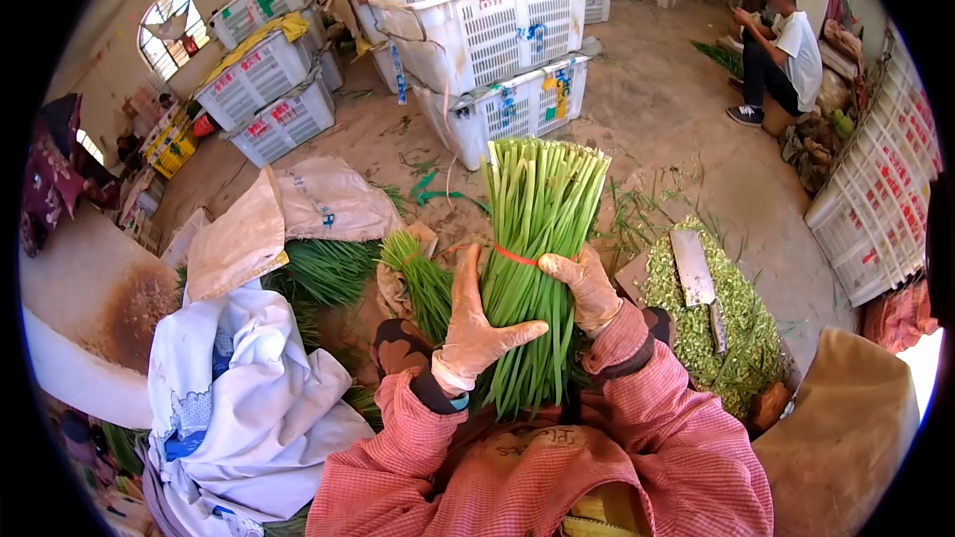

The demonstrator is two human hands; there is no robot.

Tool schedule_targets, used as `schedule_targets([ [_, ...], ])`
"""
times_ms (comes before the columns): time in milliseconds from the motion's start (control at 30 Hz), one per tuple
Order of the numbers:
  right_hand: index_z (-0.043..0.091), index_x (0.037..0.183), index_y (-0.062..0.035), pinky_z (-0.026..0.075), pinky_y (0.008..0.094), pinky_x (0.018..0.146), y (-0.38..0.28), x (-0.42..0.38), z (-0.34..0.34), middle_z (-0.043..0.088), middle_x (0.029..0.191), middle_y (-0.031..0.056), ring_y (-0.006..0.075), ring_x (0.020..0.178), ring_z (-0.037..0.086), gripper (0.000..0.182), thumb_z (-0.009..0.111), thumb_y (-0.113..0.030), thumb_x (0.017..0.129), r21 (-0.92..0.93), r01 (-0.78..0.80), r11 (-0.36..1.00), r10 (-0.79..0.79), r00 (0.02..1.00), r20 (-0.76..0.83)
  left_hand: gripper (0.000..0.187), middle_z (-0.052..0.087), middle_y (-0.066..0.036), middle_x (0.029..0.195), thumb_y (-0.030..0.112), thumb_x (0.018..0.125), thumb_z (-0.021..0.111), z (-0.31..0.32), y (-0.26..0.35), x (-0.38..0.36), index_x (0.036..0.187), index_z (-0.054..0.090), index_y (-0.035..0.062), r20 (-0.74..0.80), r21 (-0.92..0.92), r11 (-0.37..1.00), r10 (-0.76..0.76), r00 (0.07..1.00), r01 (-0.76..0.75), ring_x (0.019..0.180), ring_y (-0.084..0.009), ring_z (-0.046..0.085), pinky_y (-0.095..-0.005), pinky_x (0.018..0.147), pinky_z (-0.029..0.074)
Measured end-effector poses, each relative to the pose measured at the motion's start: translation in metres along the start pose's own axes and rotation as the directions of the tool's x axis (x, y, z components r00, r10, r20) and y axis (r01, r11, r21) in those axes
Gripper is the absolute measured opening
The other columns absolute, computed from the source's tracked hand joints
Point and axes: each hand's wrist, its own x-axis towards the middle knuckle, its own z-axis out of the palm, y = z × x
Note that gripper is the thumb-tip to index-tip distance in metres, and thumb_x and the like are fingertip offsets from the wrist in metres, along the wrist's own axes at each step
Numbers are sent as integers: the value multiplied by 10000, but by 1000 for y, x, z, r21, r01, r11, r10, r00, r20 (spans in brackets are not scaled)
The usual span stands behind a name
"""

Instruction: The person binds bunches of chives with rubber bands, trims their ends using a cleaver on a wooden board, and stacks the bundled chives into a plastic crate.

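Holding a long green bundle (542, 288) near the middle of the view, just toward 4 o'clock from dead centre, with pale cut ends toward 12 and leafy ends toward 6. Bound about the middle by a red band (513, 256).

Closed around the bundle's 3 o'clock side with the gloved right grip (589, 290), thumb on the front by the band. Pressed to the 9 o'clock side with the gloved left grip (473, 323), thumb spread across the leaves; cannot tell how far closed, with some fingers hidden.

From the bundle, at 9 o'clock, a smaller green bunch (423, 283), and farther the same way, loose green leaves (333, 273) partly beneath sacking (333, 199). At 8, crumpled white cloth (254, 378). At 3, a cleaver (693, 267) flat on a heap of chopped greens (746, 338), spreading toward 4. At 10, a green strip (443, 195) on the floor (667, 99); farther out, stacked crates (261, 75). Between 11 and 12, two white crates (497, 35), one atop the other. Between 1 and 2, well apart, a seated person (796, 60) in a white top.
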Motion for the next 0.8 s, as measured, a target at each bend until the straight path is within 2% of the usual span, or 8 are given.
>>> schedule_targets([
  [67, 443, 1189, -6, 467, 326, 832, 2, -7, 2, 575, 1069, 79, 174, 937, 565, 579, 733, -167, 713, -2, -49, 999, 49, 998, -31, 987, 489, -112, 1170, 268, 538, 841, 2, -4, -4, 1295, 276, -19, 8, -157, 987, -32, 999, 33, 1069, -221, 489, -351, 923, 392],
  [133, 408, 1226, -11, 445, 336, 870, 2, -8, 0, 545, 1122, 94, 179, 995, 538, 641, 743, -157, 700, -23, -108, 994, 107, 993, -39, 915, 490, -93, 1176, 204, 558, 835, 3, -1, -5, 1279, 313, -12, 280, -387, 841, -283, 917, 378, 1056, -176, 491, -316, 915, 400],
  [267, 258, 1342, -31, 349, 327, 979, -20, -5, 4, 414, 1280, 117, 224, 1178, 408, 849, 760, -94, 660, -367, 329, 870, -409, 897, -167, 718, 554, -63, 1064, 95, 607, 795, 25, -1, -34, 1206, 413, -9, 221, -504, 760, -346, 912, 411, 940, -140, 539, -292, 859, 440],
  [367, 336, 1308, -55, 376, 293, 944, -57, -2, -6, 472, 1212, 87, 181, 1111, 458, 741, 722, -56, 676, -728, 244, 640, -426, 902, -72, 705, 571, -70, 1043, 84, 612, 791, 35, 1, -44, 1199, 414, -12, 222, -480, 755, -387, 895, 446, 910, -146, 561, -292, 839, 459],
  [433, 421, 1243, -57, 413, 257, 877, -72, -1, -13, 539, 1094, 64, 130, 986, 511, 623, 686, -20, 680, -630, 44, 775, -9, 998, 59, 707, 573, -79, 1053, 76, 610, 790, 37, 2, -45, 1200, 410, -5, 228, -466, 759, -393, 891, 454, 920, -152, 566, -296, 839, 465],
  [533, 481, 1160, -43, 435, 239, 811, -70, -3, -10, 571, 970, 43, 97, 872, 525, 510, 658, -3, 684, -566, 136, 813, -91, 990, 107, 681, 580, -82, 1039, 67, 609, 786, 37, 0, -46, 1182, 427, -9, 253, -542, 719, -356, 900, 436, 908, -151, 569, -296, 835, 466],
  [567, 489, 1133, -44, 447, 249, 771, -70, -5, -5, 572, 940, 43, 108, 850, 534, 477, 627, 12, 680, -754, 119, 646, -129, 991, 46, 666, 583, -81, 1030, 68, 609, 786, 39, -4, -49, 1171, 437, -8, 204, -495, 762, -365, 908, 418, 900, -150, 569, -293, 829, 465],
  [800, 556, 968, -18, 459, 256, 688, -50, 0, 5, 609, 778, 101, 158, 709, 569, 195, 601, -55, 782, -888, 123, 443, -427, 900, -89, 604, 590, -75, 992, 93, 621, 786, 43, 3, -62, 1120, 462, -14, 118, -431, 816, -372, 921, 384, 861, -143, 571, -279, 790, 470],
])
